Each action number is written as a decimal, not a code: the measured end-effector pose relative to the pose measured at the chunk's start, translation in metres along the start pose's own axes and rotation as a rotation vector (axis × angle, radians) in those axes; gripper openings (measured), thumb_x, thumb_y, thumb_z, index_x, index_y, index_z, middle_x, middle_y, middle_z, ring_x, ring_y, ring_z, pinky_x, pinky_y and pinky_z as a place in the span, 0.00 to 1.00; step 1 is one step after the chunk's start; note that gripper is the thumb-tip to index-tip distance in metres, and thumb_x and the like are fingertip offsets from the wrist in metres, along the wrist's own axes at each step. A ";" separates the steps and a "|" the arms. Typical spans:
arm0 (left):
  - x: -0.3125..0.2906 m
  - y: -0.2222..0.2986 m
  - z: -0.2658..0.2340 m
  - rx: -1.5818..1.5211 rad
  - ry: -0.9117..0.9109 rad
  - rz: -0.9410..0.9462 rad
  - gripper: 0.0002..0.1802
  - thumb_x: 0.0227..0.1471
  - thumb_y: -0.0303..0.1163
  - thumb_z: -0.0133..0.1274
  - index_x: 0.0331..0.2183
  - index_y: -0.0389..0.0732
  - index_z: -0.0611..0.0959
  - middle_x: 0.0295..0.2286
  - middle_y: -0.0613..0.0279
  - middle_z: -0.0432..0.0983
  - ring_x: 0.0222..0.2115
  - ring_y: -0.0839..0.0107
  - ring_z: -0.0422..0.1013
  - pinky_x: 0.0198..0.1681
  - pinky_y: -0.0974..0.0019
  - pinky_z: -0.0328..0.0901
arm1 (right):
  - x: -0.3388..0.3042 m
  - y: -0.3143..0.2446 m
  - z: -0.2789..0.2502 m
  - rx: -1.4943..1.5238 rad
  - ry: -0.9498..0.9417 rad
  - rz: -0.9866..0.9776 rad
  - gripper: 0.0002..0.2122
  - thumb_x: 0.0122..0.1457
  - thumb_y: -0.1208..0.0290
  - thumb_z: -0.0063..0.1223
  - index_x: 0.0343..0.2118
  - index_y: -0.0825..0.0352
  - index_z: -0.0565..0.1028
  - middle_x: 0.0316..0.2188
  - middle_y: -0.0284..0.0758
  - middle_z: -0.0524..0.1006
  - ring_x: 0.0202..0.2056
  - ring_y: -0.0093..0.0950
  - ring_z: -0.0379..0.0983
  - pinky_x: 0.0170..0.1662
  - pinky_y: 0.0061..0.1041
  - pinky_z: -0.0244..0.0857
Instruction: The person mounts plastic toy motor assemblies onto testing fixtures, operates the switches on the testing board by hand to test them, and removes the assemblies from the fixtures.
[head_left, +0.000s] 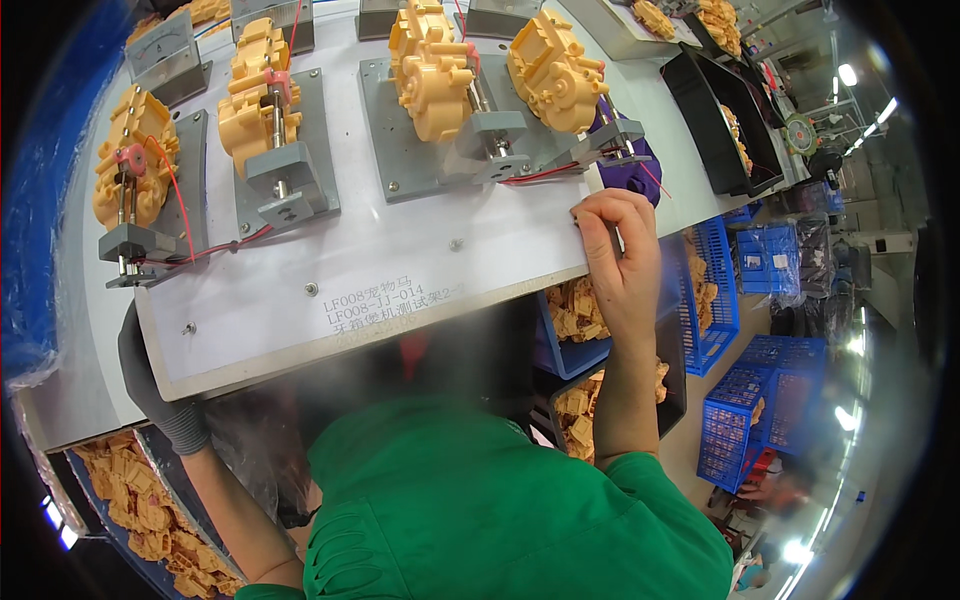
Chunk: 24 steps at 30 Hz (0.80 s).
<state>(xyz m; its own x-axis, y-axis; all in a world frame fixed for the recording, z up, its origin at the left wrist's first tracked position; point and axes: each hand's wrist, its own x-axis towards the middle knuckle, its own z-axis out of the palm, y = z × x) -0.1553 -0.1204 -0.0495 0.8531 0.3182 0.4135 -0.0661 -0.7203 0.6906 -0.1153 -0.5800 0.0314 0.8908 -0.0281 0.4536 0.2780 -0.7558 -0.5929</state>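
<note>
A white board (400,250) carries several grey test fixtures, each with a yellow plastic gearbox housing (565,75) clamped on it. At the board's right front corner is my bare right hand (620,235), fingers bent and closed around the edge area; what they grip, if anything, is hidden. A purple cloth-like thing (640,178) lies just beyond that hand, under the rightmost fixture (615,140). My left hand (150,370), in a grey glove, is against the board's left front corner, its fingers mostly hidden. Red wires (180,195) run along the leftmost fixture.
Analog meters (165,55) stand behind the fixtures. A black tray (720,120) with yellow parts lies at the right. Below the table are blue crates (712,300) and bins of yellow parts (130,490). Clear plastic sheeting hangs near my left arm.
</note>
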 end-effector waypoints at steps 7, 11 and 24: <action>-0.002 -0.007 -0.004 -0.042 0.005 -0.010 0.25 0.55 0.28 0.50 0.54 0.31 0.73 0.49 0.53 0.73 0.48 0.65 0.70 0.54 0.64 0.64 | -0.001 0.003 0.006 0.038 -0.008 0.009 0.04 0.57 0.77 0.55 0.35 0.68 0.77 0.38 0.36 0.74 0.43 0.33 0.68 0.49 0.28 0.62; -0.001 -0.002 -0.002 -0.032 -0.001 -0.001 0.25 0.55 0.28 0.49 0.54 0.30 0.72 0.49 0.53 0.73 0.48 0.65 0.70 0.53 0.64 0.65 | -0.004 -0.001 0.009 0.083 0.039 0.006 0.05 0.56 0.78 0.55 0.36 0.67 0.77 0.39 0.35 0.74 0.44 0.32 0.68 0.49 0.28 0.61; 0.009 0.007 -0.003 -0.400 0.121 -0.236 0.21 0.63 0.29 0.45 0.56 0.34 0.70 0.47 0.56 0.71 0.45 0.71 0.69 0.49 0.69 0.65 | -0.005 0.006 0.005 0.166 0.083 -0.038 0.07 0.53 0.77 0.60 0.36 0.65 0.78 0.38 0.34 0.73 0.43 0.32 0.67 0.48 0.27 0.62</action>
<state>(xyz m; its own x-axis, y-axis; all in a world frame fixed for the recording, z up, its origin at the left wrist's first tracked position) -0.1498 -0.1205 -0.0389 0.8040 0.5311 0.2674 -0.0919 -0.3334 0.9383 -0.1158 -0.5813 0.0222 0.8475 -0.0605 0.5273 0.3727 -0.6395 -0.6724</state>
